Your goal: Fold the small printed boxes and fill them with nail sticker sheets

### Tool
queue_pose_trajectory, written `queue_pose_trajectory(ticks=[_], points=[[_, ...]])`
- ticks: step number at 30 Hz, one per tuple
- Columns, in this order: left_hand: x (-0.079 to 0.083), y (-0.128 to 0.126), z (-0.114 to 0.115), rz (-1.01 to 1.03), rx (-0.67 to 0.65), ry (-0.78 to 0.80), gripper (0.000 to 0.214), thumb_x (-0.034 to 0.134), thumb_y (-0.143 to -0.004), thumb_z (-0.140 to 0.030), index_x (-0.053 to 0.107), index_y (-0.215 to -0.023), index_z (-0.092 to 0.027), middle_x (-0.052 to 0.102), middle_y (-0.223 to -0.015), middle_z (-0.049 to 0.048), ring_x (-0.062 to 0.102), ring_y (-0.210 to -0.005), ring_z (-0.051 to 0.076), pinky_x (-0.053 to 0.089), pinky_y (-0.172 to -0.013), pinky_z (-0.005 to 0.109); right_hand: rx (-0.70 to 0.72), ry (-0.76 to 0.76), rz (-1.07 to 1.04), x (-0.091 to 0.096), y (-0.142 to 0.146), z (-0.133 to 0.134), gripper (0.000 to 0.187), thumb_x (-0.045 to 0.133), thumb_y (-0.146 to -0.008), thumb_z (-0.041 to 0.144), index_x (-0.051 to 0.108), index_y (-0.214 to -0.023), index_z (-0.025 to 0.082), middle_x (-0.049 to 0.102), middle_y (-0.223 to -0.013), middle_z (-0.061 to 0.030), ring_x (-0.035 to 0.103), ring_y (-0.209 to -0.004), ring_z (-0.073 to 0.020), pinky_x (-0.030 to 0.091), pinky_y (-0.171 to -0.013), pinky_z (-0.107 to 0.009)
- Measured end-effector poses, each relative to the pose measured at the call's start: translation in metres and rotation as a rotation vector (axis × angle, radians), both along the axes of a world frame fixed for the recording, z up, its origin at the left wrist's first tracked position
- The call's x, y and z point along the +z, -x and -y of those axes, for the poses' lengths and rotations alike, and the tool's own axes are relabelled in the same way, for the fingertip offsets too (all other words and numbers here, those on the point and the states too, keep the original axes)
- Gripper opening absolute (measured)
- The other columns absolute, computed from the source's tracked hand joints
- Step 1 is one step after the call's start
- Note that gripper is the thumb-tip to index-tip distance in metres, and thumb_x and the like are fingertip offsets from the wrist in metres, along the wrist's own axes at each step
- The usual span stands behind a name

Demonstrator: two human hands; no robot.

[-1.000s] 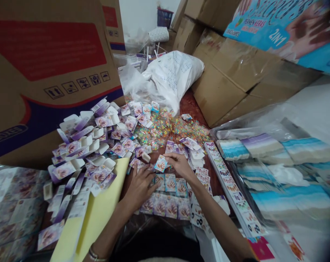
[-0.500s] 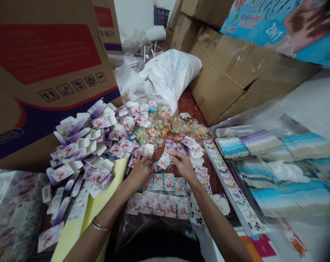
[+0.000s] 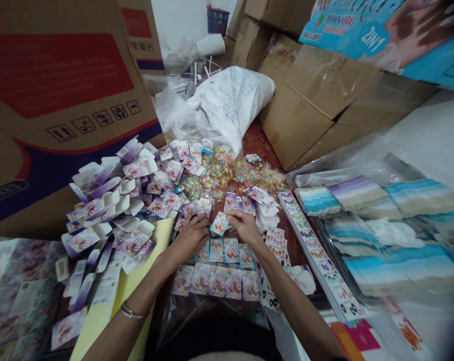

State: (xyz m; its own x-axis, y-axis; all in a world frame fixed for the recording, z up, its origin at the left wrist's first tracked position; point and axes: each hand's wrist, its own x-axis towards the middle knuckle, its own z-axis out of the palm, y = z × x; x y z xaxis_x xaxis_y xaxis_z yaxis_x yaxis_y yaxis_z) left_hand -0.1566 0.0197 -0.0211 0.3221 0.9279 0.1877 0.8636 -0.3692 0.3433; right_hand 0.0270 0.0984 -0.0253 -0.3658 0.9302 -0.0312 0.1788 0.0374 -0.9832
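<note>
A small light-blue box [image 3: 219, 224] printed with a hand picture is pinched, tilted, between the thumb and fingers of my right hand [image 3: 246, 228]. My left hand [image 3: 191, 236] rests palm down just left of that box, at the edge of the heap of small purple boxes [image 3: 135, 200]; its bent fingers look apart, with their tips partly hidden. Below my hands lies a row of light-blue boxes [image 3: 231, 250]. A row of purple boxes [image 3: 217, 282] lies nearer to me.
Candy sachets [image 3: 227, 173] are heaped behind my hands, before a white sack [image 3: 230, 100]. A large carton [image 3: 61, 100] stands left, other cartons [image 3: 305, 105] back right. Sticker sheet stacks [image 3: 317, 255] and bagged blue printed cards [image 3: 403, 265] lie right, yellow paper [image 3: 137, 286] left.
The light-blue box in my right hand has turned slightly and sits a little farther left in view. The whole view has shifted slightly. My left hand stays nearly in place.
</note>
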Motion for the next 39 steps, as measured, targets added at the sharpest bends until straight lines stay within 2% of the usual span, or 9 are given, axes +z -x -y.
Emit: queue_pose_trajectory(ticks=[4,8,10,13,17,21,31,36,39], points=[[0.006,0.007,-0.003,0.015,0.142,-0.087,0.022,0.042,-0.087,-0.019,0.064,-0.09,-0.018,0.065,-0.102,0.0066,0.055,-0.102,0.021,0.025,-0.105,0.051,0.036,-0.037,0.034,0.0,0.004,0.002,0.022,0.055,-0.076,0.031,0.07,-0.09,0.019,0.071,-0.089,-0.004,0.065,-0.082,-0.0186,0.049,-0.076,-0.032],[0.008,0.011,0.001,0.034,0.287,-0.167,0.031,0.036,-0.089,-0.019,0.056,-0.112,-0.014,0.059,-0.114,0.0126,0.052,-0.107,0.024,0.029,-0.102,0.053,0.116,-0.08,0.095,-0.001,0.008,0.007,0.023,0.054,-0.078,0.029,0.07,-0.091,0.02,0.071,-0.087,-0.0033,0.065,-0.078,-0.0174,0.049,-0.072,-0.03],[0.009,0.008,0.007,0.055,0.274,-0.158,0.029,0.038,-0.088,-0.021,0.058,-0.11,-0.016,0.061,-0.111,0.0105,0.053,-0.106,0.023,0.029,-0.102,0.052,0.17,-0.1,0.124,-0.002,0.009,0.009,0.023,0.052,-0.079,0.028,0.07,-0.093,0.02,0.071,-0.086,-0.0032,0.065,-0.076,-0.017,0.049,-0.069,-0.028],[0.01,0.003,0.021,0.094,0.2,-0.088,0.022,0.047,-0.086,-0.031,0.065,-0.092,-0.021,0.065,-0.1,0.006,0.054,-0.104,0.023,0.025,-0.104,0.054,0.26,-0.132,0.161,-0.002,0.007,0.01,0.022,0.052,-0.08,0.025,0.07,-0.091,0.02,0.071,-0.086,-0.0035,0.065,-0.077,-0.0171,0.049,-0.07,-0.028],[0.006,0.001,0.037,0.081,0.151,-0.032,0.027,0.056,-0.079,-0.045,0.066,-0.085,-0.021,0.059,-0.115,0.0075,0.044,-0.117,0.028,0.021,-0.104,0.057,0.361,-0.177,0.2,0.001,0.001,0.012,0.022,0.051,-0.081,0.023,0.07,-0.09,0.02,0.071,-0.089,-0.0038,0.065,-0.08,-0.0175,0.049,-0.071,-0.028],[0.0,0.002,0.044,0.059,0.102,0.005,0.026,0.058,-0.077,-0.044,0.064,-0.078,-0.02,0.052,-0.125,0.0082,0.035,-0.125,0.03,0.017,-0.105,0.059,0.438,-0.214,0.25,0.004,-0.005,0.015,0.02,0.052,-0.08,0.021,0.071,-0.088,0.022,0.072,-0.085,-0.002,0.066,-0.076,-0.0174,0.048,-0.068,-0.027],[-0.002,0.0,0.049,0.097,0.064,0.08,0.025,0.06,-0.075,-0.044,0.064,-0.073,-0.019,0.054,-0.123,0.0089,0.035,-0.124,0.031,0.019,-0.103,0.06,0.41,-0.262,0.318,0.0,-0.005,0.023,0.019,0.057,-0.079,0.024,0.07,-0.092,0.021,0.071,-0.089,-0.0035,0.066,-0.08,-0.0184,0.048,-0.071,-0.027],[0.0,-0.002,0.051,0.235,0.088,0.12,0.021,0.052,-0.083,-0.036,0.064,-0.076,-0.02,0.053,-0.126,0.0073,0.032,-0.127,0.027,0.022,-0.104,0.055,0.367,-0.295,0.319,0.0,-0.003,0.019,0.024,0.051,-0.084,0.026,0.069,-0.096,0.016,0.07,-0.097,-0.0068,0.065,-0.085,-0.0178,0.048,-0.072,-0.025],[-0.002,-0.003,0.053,0.304,0.102,0.094,0.022,0.049,-0.084,-0.036,0.064,-0.077,-0.021,0.055,-0.123,0.0065,0.035,-0.125,0.025,0.023,-0.105,0.053,0.416,-0.327,0.341,0.004,-0.002,0.021,0.02,0.054,-0.082,0.023,0.071,-0.089,0.016,0.071,-0.089,-0.0048,0.065,-0.079,-0.0172,0.046,-0.068,-0.023]])
